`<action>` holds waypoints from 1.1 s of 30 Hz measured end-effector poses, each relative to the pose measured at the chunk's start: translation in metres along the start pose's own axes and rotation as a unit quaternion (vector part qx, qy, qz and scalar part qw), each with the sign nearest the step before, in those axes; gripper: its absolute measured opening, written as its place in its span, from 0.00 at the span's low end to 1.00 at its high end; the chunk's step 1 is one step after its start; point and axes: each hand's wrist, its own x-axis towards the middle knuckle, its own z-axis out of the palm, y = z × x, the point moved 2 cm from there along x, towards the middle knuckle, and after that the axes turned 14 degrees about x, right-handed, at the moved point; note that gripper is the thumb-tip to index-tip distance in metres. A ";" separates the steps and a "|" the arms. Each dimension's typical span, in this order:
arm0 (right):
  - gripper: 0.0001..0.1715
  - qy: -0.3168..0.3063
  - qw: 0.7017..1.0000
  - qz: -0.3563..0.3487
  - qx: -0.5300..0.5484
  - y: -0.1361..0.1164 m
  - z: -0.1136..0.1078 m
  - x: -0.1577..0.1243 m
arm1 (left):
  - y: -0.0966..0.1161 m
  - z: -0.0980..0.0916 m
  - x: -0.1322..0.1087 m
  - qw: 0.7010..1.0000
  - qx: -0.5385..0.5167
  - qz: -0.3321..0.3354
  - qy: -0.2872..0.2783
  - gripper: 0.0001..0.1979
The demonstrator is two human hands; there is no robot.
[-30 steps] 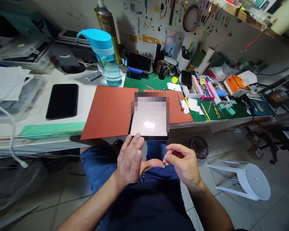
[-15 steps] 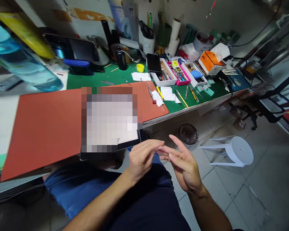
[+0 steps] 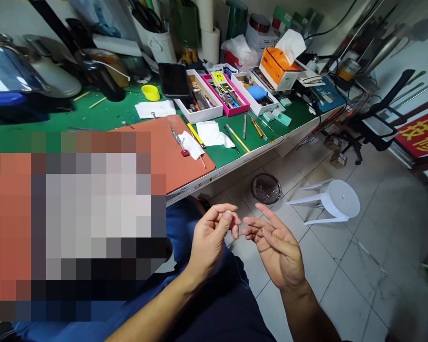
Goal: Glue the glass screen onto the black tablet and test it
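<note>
My left hand (image 3: 209, 242) is held over my lap with its fingers curled and the thumb resting against them; I see nothing in it. Just to its right, my right hand (image 3: 280, 251) is turned palm up, index finger stretched out and thumb apart from it, holding nothing. A small gap separates the fingertips of both hands. Closest on the bench is the orange-red mat (image 3: 178, 156), with a thin tool with a dark red end (image 3: 185, 153) and a white tissue (image 3: 192, 144) lying on it.
A pixelated patch hides the lower left. On the green bench top stand a white box of tools (image 3: 203, 114), a pink box (image 3: 237, 110) and an orange tissue box (image 3: 274, 66). A waste bin (image 3: 266, 188) and a white stool (image 3: 342, 197) are on the tiled floor.
My hands have come apart at the fingertips, and the left fingers have curled. The view has swung right, so the bench things appear farther left and the pixelated patch is larger.
</note>
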 end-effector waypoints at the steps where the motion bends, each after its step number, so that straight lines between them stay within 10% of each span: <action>1: 0.29 0.002 1.000 -0.001 0.000 0.000 -0.002 0.001 | -0.001 0.002 0.002 1.000 0.002 -0.007 -0.008 0.17; 13: 0.26 -0.013 0.984 -0.072 -0.160 0.006 -0.024 0.013 | 0.026 -0.015 0.004 0.992 0.105 0.022 0.067 0.13; 16: 0.23 -0.027 0.928 -0.197 -0.315 0.006 -0.019 0.038 | 0.056 -0.030 -0.014 0.956 0.269 0.100 0.065 0.10; 20: 0.36 -0.173 0.808 -0.349 -0.442 0.015 0.032 0.096 | 0.088 -0.044 -0.030 0.830 0.480 0.278 0.056 0.07; 24: 0.33 -0.333 0.747 -0.279 -0.503 0.022 0.099 0.172 | 0.101 -0.055 -0.031 0.775 0.543 0.320 0.057 0.11; 27: 0.06 -0.294 0.782 -0.287 -0.469 -0.003 0.124 0.225 | 0.116 -0.067 -0.025 0.792 0.511 0.299 0.151 0.08; 33: 0.15 -0.053 0.904 -0.334 -0.262 -0.092 0.082 0.222 | 0.133 -0.063 0.015 0.866 0.359 0.199 0.286 0.10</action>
